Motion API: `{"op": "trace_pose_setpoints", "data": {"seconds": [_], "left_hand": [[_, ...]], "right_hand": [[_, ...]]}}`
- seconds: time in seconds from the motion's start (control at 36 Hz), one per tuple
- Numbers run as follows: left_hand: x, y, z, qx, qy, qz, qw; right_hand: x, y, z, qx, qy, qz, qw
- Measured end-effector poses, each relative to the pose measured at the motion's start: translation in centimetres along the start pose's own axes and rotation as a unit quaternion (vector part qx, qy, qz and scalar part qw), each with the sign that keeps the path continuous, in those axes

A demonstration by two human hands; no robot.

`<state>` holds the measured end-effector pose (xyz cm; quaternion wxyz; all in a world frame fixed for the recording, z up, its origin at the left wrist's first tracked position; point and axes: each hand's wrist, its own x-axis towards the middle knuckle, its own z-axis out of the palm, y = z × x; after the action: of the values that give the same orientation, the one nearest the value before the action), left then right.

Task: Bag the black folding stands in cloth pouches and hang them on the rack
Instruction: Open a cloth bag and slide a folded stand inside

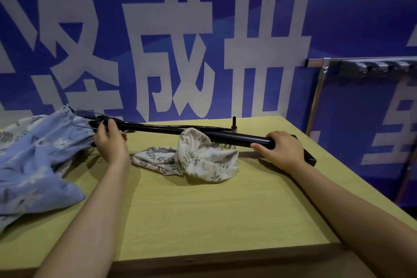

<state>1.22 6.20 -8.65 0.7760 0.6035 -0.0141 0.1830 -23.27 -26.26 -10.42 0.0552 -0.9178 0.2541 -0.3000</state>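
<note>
A black folding stand (228,135) lies lengthwise above the table, its left end going into the mouth of a blue flowered cloth pouch (38,160). My left hand (110,142) grips the stand's thin left end right at the pouch opening. My right hand (284,149) grips the thick tube near its right end. A white pouch with a leaf print (194,160) lies crumpled on the table under the stand's middle. The metal rack (370,67) with grey hooks is fixed on the wall at the right.
The light wooden table (203,210) has its front edge near me and its right edge running back toward the rack. A blue wall with large white characters (176,52) stands just behind. A thin metal pole (316,97) runs down below the rack.
</note>
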Motion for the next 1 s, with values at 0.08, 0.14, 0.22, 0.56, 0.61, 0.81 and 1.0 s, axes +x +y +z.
{"op": "trace_pose_setpoints", "data": {"seconds": [0.08,0.14,0.22,0.56,0.61,0.81,1.0], "left_hand": [[0.1,-0.2,0.0,-0.002,-0.008,0.006,1.0],[0.0,-0.2,0.2,-0.007,-0.013,0.004,1.0],[-0.3,0.0,0.2,-0.014,-0.017,0.004,1.0],[-1.4,1.1,0.7,-0.076,-0.013,-0.033,0.997],[-1.4,1.3,0.7,-0.078,-0.016,-0.041,0.996],[-3.8,2.2,1.9,-0.078,-0.053,-0.036,0.995],[-5.5,3.3,3.0,-0.09,-0.109,-0.032,0.989]], "right_hand": [[0.1,0.2,0.1,0.001,0.007,0.0,1.0],[0.0,0.4,0.0,-0.001,0.012,0.003,1.0],[0.0,0.5,0.0,-0.008,0.025,0.001,1.0],[-0.1,0.8,-0.7,0.001,0.029,0.002,1.0],[-0.1,0.8,-0.9,0.001,0.025,0.002,1.0],[-0.2,-0.2,-1.0,-0.012,0.017,0.005,1.0],[-0.1,-0.5,-1.1,0.004,0.049,0.014,0.999]]}}
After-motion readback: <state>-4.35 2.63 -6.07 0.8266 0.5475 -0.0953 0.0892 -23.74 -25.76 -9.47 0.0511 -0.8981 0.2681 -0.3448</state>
